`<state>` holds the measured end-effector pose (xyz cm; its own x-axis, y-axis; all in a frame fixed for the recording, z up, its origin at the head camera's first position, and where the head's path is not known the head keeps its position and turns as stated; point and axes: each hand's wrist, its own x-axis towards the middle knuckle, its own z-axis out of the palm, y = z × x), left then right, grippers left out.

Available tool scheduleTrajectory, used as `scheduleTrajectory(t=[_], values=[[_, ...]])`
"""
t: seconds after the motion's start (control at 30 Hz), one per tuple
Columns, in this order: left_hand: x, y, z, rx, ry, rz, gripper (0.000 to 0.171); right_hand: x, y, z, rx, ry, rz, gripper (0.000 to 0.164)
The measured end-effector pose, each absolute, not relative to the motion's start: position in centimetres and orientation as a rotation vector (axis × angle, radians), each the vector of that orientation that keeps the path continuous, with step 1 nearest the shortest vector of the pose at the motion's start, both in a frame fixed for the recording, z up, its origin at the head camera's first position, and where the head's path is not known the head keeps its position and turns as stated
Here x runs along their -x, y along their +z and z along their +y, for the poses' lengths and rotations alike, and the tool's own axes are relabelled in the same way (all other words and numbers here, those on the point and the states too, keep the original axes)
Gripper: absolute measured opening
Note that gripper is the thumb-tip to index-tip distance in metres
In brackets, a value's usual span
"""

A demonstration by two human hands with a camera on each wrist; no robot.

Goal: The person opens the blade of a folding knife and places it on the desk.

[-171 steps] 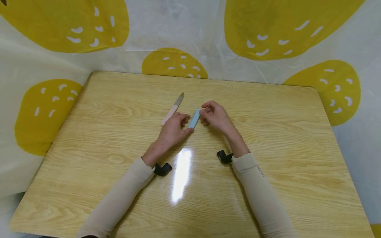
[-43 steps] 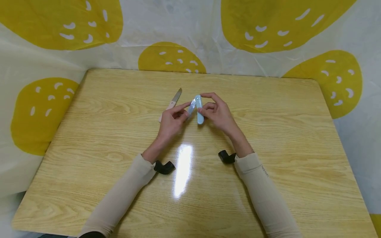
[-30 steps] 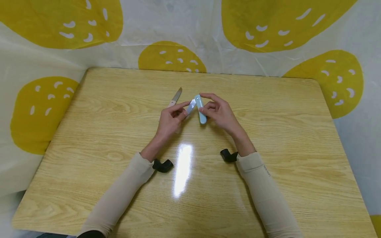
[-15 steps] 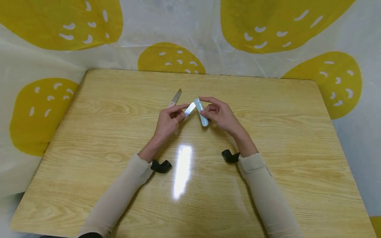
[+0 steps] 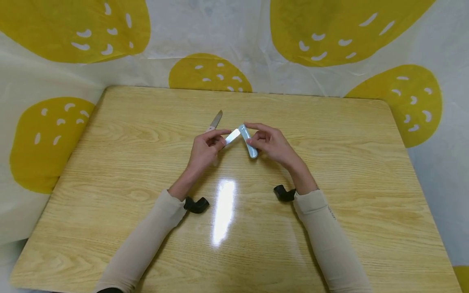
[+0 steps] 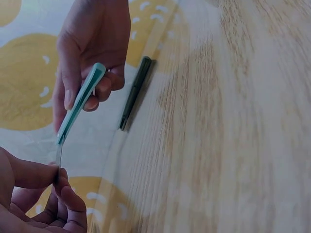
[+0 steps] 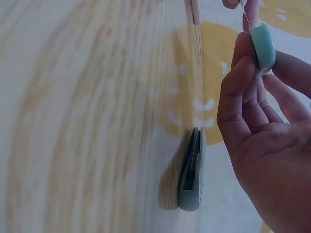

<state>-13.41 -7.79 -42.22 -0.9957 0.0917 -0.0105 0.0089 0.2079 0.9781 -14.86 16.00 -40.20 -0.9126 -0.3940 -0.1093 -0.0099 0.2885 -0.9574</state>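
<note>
Blue knife (image 5: pixel 244 133) unfolded partway between two hands

The angle between blade (image 5: pixel 233 136) and handle (image 5: pixel 252 151) has widened over the last second or so — the handle's free end now slants further toward the desk's right edge. Blade and handle form an upturned V, its peak toward the far edge. The blade is clear of the handle yet not in line with it, so the unfolding looks well begun but incomplete.

The left hand (image 5: pixel 205 148) pinches the blade between thumb and forefinger. The right hand (image 5: pixel 274 142) holds the handle between thumb and fingers, its forefinger reaching along to the pivot end. Both forearms come in over the near edge and converge, the sleeves (image 5: pixel 327 240) ending at the wrists.

The blue knife is held up off the desk (image 5: pixel 351 183), about midway between the left and right edges and nearer the far one. Just left of it lies the pink knife (image 5: pixel 216 119), blade out, tip toward the far edge — most of its handle is hidden by the left hand.
</note>
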Motion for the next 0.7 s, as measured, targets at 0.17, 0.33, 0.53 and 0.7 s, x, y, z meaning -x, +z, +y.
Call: scheduleTrajectory(t=[0.17, 0.33, 0.53, 0.7], values=[[13.5, -42.1, -7.9, -0.102, 1.9, 2.4, 0.026, 14.9, -40.1, 16.2, 0.377, -1.625, 2.242, 0.05], [13.7, -42.0, -8.0, -0.111, 1.87, 2.395, 0.027, 14.9, -39.8, 16.5, 0.395, -1.583, 2.253, 0.049], [13.8, -41.8, -8.2, -0.131, 1.821, 2.421, 0.027, 15.0, -39.6, 16.9, 0.443, -1.557, 2.238, 0.049], [13.9, -41.8, -8.4, -0.138, 1.808, 2.418, 0.025, 15.0, -39.8, 17.2, 0.497, -1.562, 2.212, 0.048]])
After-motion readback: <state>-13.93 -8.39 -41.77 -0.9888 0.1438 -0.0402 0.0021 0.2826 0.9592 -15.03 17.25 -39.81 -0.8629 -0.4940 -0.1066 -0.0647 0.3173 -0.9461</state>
